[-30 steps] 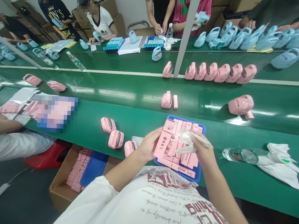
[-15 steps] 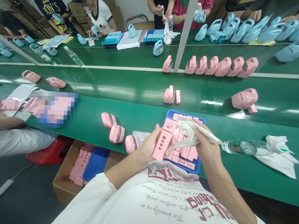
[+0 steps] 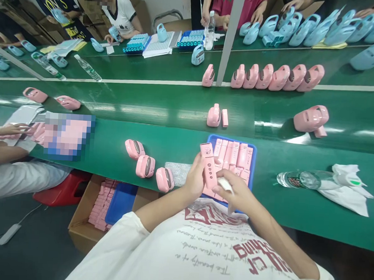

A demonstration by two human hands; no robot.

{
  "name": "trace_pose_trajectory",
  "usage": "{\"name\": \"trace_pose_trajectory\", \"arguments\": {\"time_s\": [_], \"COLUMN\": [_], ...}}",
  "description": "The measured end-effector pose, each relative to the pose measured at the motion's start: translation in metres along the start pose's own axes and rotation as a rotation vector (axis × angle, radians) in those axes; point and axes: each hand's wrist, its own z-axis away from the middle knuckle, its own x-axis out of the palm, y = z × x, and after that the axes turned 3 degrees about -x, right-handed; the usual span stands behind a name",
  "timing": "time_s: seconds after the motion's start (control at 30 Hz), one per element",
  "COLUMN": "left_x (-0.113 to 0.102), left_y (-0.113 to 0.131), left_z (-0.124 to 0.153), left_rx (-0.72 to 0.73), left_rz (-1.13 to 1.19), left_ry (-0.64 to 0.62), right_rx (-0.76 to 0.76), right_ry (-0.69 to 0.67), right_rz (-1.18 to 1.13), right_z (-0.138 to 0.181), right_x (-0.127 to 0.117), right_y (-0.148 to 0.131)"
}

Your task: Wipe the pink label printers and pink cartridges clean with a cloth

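My left hand is closed round a flat pink rectangular part and holds it upright over the near edge of a blue tray. The tray is packed with several more pink parts. My right hand is closed on a bunched white cloth and presses it against the lower end of the held part. Three pink rounded devices lie in a row just left of my hands on the green table.
A clear water bottle and white cloths lie to the right. On the belt stand a pink device with a small part and a bigger pink one. Other people work opposite and at left. A cardboard box sits below.
My left hand has turned the pink part more upright. My right hand with the cloth has dropped from above the tray down onto the part's lower end.
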Motion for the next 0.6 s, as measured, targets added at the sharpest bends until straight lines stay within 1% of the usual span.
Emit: {"name": "trace_pose_trajectory", "arguments": {"time_s": [0.03, 0.1, 0.17, 0.2, 0.27, 0.3, 0.33, 0.37, 0.47, 0.6], "left_x": [-0.001, -0.006, -0.013, -0.018, -0.024, -0.025, -0.024, -0.021, -0.001, 0.030], "left_y": [-0.010, -0.031, -0.049, -0.056, -0.069, -0.074, -0.078, -0.081, -0.090, -0.102], "left_z": [-0.004, -0.012, -0.022, -0.028, -0.040, -0.046, -0.053, -0.061, -0.090, -0.131], "left_rx": [-0.017, -0.078, -0.123, -0.125, -0.106, -0.095, -0.083, -0.073, -0.062, -0.063], "left_rz": [-0.035, -0.142, -0.361, -0.544, -0.969, -1.146, -1.272, -1.345, -1.409, -1.458], "left_ry": [-0.009, -0.095, -0.206, -0.255, -0.346, -0.390, -0.427, -0.457, -0.486, -0.444], "right_rx": [0.045, 0.148, 0.286, 0.359, 0.480, 0.516, 0.540, 0.556, 0.612, 0.702], "right_ry": [-0.023, -0.029, 0.034, 0.094, 0.255, 0.327, 0.385, 0.427, 0.517, 0.589], "right_rz": [0.006, -0.055, -0.141, -0.157, -0.113, -0.074, -0.037, -0.007, 0.070, 0.143], "right_z": [0.003, 0.009, 0.017, 0.021, 0.030, 0.034, 0.038, 0.041, 0.048, 0.047], "right_x": [0.006, 0.015, 0.014, 0.009, -0.008, -0.019, -0.030, -0.041, -0.062, -0.067], "right_y": [0.007, 0.025, 0.047, 0.058, 0.081, 0.091, 0.101, 0.109, 0.132, 0.158]}}
